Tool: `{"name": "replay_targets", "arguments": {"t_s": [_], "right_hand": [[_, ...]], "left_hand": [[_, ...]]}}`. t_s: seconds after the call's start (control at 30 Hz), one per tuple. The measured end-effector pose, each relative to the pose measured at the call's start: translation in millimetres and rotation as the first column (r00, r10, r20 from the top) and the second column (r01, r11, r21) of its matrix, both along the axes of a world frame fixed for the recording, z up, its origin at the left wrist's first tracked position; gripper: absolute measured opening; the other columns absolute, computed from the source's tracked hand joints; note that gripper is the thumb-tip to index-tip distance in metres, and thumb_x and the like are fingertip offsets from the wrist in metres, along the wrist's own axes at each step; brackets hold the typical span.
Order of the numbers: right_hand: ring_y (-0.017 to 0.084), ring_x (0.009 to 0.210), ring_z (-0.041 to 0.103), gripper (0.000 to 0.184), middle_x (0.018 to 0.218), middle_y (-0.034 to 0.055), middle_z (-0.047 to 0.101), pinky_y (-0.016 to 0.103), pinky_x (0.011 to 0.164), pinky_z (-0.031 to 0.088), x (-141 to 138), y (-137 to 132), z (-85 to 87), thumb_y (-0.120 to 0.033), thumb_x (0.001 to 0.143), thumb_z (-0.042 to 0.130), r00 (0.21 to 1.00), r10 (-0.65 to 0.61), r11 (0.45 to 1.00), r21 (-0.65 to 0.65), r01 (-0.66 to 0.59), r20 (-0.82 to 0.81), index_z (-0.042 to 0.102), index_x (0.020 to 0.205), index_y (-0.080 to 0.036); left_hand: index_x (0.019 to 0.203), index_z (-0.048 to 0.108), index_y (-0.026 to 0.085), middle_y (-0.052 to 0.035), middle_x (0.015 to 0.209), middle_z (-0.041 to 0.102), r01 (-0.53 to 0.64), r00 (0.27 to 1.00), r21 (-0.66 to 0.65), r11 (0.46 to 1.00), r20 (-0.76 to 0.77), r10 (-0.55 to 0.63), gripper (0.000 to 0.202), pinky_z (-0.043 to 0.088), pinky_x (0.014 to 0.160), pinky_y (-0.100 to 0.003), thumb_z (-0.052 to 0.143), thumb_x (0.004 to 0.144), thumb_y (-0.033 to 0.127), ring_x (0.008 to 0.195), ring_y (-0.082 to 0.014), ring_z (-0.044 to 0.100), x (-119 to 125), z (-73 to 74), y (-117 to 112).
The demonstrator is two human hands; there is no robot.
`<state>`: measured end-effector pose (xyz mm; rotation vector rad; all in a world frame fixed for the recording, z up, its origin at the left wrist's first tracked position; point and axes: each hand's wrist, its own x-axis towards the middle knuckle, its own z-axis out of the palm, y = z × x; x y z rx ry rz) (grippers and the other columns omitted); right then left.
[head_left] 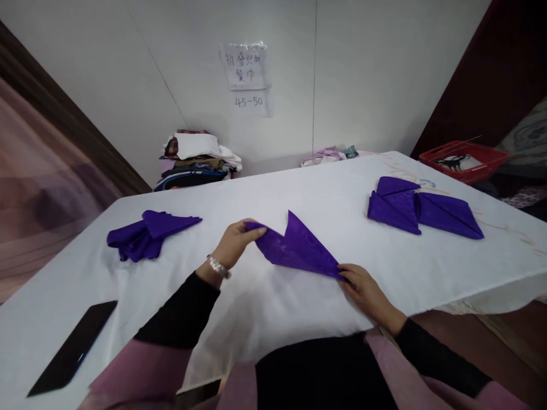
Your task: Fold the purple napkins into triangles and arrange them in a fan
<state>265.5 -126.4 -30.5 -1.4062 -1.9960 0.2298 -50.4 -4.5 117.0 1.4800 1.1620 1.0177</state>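
Note:
A folded purple cloth napkin point(299, 247) is stretched between my two hands above the white-covered table point(273, 199). My left hand point(239, 239) pinches its left corner, with the thumb on top. At the right end, my right hand point(363, 287) grips the other corner. One pointed flap of the napkin stands up near its middle. On the table to the left lies a bunched purple napkin point(149, 233) with a pointed end. Farther right rest purple folded napkins point(395, 202), partly overlapping.
A dark flat phone-like slab point(74, 347) lies at the table's left front. Piled clothes point(194, 159) stand behind the table by the wall, with more cloth point(327, 156) to their right. A red basket point(465, 165) sits beyond the right edge. Handwritten paper point(248, 74) hangs on the wall.

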Motion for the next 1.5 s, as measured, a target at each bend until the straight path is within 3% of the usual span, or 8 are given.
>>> {"name": "replay_targets", "arguments": {"t_s": [0.13,0.33,0.5,0.67,0.83,1.07,1.33,1.5], "right_hand": [[0.024,0.102,0.059,0.021,0.11,0.0077,0.064,0.043,0.088,0.049,2,-4,1.3,-0.027,0.086,0.049,0.998,-0.07,0.996,-0.057,0.069,-0.006,0.068,0.094,-0.023],[0.025,0.11,0.056,0.019,0.119,0.0086,0.061,0.044,0.094,0.045,5,-4,-1.3,-0.033,0.088,0.05,0.99,-0.137,0.989,-0.061,0.136,-0.016,0.065,0.089,-0.021],[0.026,0.118,0.051,0.018,0.124,0.0079,0.059,0.045,0.096,0.041,4,-3,-0.2,-0.036,0.088,0.05,0.983,-0.181,0.98,-0.084,0.178,-0.02,0.061,0.085,-0.021],[0.026,0.121,0.049,0.02,0.125,0.0075,0.058,0.046,0.097,0.04,3,-3,2.4,-0.036,0.09,0.048,0.984,-0.175,0.978,-0.114,0.172,-0.018,0.059,0.08,-0.021],[0.027,0.12,0.049,0.019,0.124,0.007,0.058,0.047,0.097,0.042,4,-3,4.3,-0.032,0.09,0.047,0.986,-0.164,0.981,-0.106,0.16,-0.033,0.057,0.077,-0.022],[0.027,0.12,0.048,0.017,0.124,0.0062,0.058,0.047,0.097,0.042,3,-3,3.9,-0.028,0.089,0.047,0.986,-0.167,0.981,-0.103,0.164,-0.027,0.056,0.075,-0.023],[0.027,0.121,0.049,0.017,0.125,0.0058,0.058,0.047,0.098,0.042,4,-3,4.6,-0.026,0.088,0.047,0.986,-0.167,0.98,-0.114,0.163,-0.028,0.057,0.074,-0.022],[0.027,0.12,0.049,0.017,0.124,0.0056,0.059,0.047,0.097,0.043,3,-3,5.9,-0.025,0.087,0.048,0.985,-0.17,0.98,-0.107,0.165,-0.04,0.056,0.072,-0.023]], "left_hand": [[0.077,0.067,0.015,-0.0013,0.071,0.068,-0.039,0.989,-0.113,0.993,0.134,0.054,0.035,0.051,0.068,-0.029,0.079,0.054,0.039,0.067,-0.0144,0.061,40,-17.1,56],[0.061,0.06,0.015,0.0011,0.055,0.059,-0.176,0.984,-0.177,0.968,-0.048,0.17,0.027,0.045,0.055,-0.026,0.078,0.052,0.035,0.053,-0.0124,0.055,82,-57.4,120],[0.049,0.051,0.018,0.0042,0.044,0.047,-0.25,0.951,-0.186,0.95,-0.232,0.204,0.027,0.036,0.045,-0.023,0.071,0.062,0.031,0.045,-0.0102,0.048,96,-90.4,137],[0.045,0.046,0.02,0.0046,0.041,0.038,-0.254,0.903,-0.165,0.953,-0.393,0.173,0.032,0.031,0.044,-0.023,0.064,0.068,0.033,0.047,-0.0117,0.048,100,-109.9,144],[0.056,0.056,0.02,0.0022,0.049,0.049,-0.219,0.875,-0.195,0.956,-0.472,0.105,0.025,0.038,0.048,-0.022,0.061,0.073,0.038,0.051,-0.0125,0.053,97,-118.9,153],[0.073,0.063,0.021,-0.0024,0.061,0.062,-0.196,0.863,-0.23,0.953,-0.502,0.056,0.02,0.044,0.056,-0.023,0.056,0.081,0.039,0.061,-0.0136,0.06,97,-116.9,152],[0.063,0.062,0.021,0.0003,0.05,0.056,-0.187,0.82,-0.205,0.961,-0.572,0.037,0.02,0.042,0.052,-0.025,0.063,0.073,0.038,0.053,-0.0147,0.058,98,-120.5,161],[0.066,0.063,0.021,0.0027,0.045,0.052,-0.175,0.802,-0.164,0.971,-0.596,0.044,0.019,0.039,0.046,-0.023,0.064,0.072,0.039,0.045,-0.0126,0.053,98,-121.0,160]]}}
